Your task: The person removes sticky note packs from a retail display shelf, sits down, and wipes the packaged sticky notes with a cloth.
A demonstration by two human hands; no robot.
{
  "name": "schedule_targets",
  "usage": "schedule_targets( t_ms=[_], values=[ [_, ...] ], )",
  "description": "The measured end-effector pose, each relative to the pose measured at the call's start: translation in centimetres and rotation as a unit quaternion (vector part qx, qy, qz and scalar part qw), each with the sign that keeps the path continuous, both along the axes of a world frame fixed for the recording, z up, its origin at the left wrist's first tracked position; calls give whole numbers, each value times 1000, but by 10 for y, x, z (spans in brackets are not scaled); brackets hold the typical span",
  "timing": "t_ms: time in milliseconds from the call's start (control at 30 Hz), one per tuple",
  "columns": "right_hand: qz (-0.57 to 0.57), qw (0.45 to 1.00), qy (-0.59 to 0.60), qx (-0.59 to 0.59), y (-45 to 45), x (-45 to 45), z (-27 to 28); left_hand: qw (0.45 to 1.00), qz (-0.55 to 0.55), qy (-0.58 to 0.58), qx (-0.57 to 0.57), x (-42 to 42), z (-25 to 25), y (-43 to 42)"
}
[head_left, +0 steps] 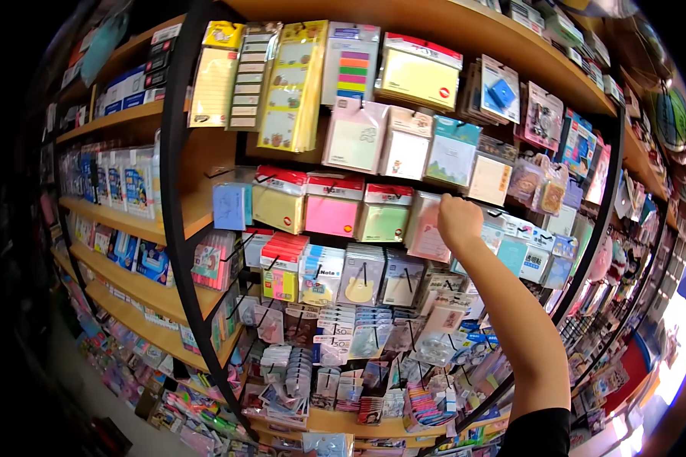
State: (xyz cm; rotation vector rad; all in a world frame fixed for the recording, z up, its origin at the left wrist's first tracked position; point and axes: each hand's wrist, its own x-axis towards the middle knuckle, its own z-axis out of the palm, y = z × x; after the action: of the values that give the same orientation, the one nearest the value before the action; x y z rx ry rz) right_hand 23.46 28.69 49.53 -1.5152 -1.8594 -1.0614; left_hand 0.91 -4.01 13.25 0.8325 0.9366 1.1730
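1. The pale pink, clear-wrapped paper packet [427, 234] hangs mid-rack, right of centre, facing outward, presumably so shoppers can read it.
2. The right hand [460, 221] is at its upper right edge, fingers curled; whether they pinch the packet cannot be told.
3. The bare forearm [511, 312] reaches up and far from the near right, above a black fabric sleeve [540, 434].
4. Just left hangs a green sticky-note pack with red header [385, 223], then a bright pink one [331, 216].
5. The left hand is out of view.
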Motion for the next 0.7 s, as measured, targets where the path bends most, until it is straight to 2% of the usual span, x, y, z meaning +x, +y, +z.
schedule_targets(
  t_ms=[267,700],
  values=[
    [-28,999,-17,-22,-2,-1,2,1000,-1,4,12,-6,-3,-5],
    [-4,1000,-5,19,10,3,-2,1000,4,13,19,-5,-4,-9]
  ],
)
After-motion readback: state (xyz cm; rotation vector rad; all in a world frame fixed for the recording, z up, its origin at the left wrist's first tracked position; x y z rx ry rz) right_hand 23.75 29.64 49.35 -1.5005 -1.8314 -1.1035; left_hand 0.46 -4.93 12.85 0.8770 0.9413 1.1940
